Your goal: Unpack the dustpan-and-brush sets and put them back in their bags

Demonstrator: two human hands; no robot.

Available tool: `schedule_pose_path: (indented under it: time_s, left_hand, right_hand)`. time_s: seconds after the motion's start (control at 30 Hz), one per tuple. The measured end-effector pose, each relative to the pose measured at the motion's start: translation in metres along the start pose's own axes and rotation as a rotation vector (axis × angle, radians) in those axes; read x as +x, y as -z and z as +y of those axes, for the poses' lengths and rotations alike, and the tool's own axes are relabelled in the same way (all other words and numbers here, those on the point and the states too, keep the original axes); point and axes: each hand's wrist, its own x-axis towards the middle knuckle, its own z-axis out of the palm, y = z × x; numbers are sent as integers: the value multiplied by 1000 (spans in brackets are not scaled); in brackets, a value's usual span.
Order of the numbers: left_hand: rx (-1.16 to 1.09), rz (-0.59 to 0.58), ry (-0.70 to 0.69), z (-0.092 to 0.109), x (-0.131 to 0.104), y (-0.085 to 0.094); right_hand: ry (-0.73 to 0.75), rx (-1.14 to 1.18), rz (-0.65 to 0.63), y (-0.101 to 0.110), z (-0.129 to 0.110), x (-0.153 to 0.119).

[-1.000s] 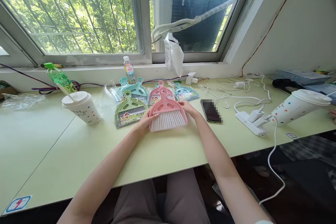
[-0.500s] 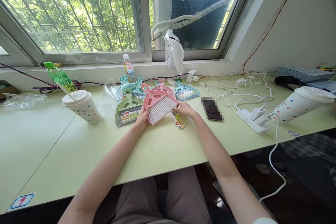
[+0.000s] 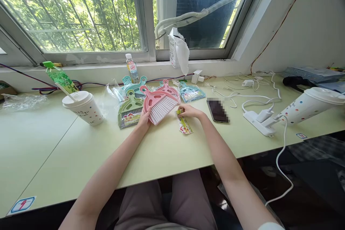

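Left hand [image 3: 145, 117] on pink dustpan [image 3: 152, 100], right hand [image 3: 189, 111] curled over yellow card [image 3: 184, 125]

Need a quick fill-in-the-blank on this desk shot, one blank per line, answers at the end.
1. The left hand holds a dustpan coloured ____.
2. The hand at the printed card is the person's ____ one.
3. On the left side, the bottle behind a dotted cup has a ____ cap.

Missing words: pink; right; green.
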Motion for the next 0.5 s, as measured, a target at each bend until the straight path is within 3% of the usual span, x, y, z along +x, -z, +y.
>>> schedule_pose_path:
  time_s: [0.1,0.17,0.23,0.37,0.5]
  left_hand:
    - [-7,-23,-36,-2,1,1]
    - [-15,-50,-64,-3,1,0]
    - [-29,-87,-87,-4,-1,-1]
    - [0,-140,-82,-2,-6,-4]
    - [58,-166,-37,4,-11,-7]
  right_hand:
    - [16,266,-155,7,-6,-10]
    - [68,415,-141,3,-14,-11]
    - [137,551,14,-9,-22,-5]
    - [177,643,477,-40,-31,15]
    - [140,571,640,-59,-27,24]
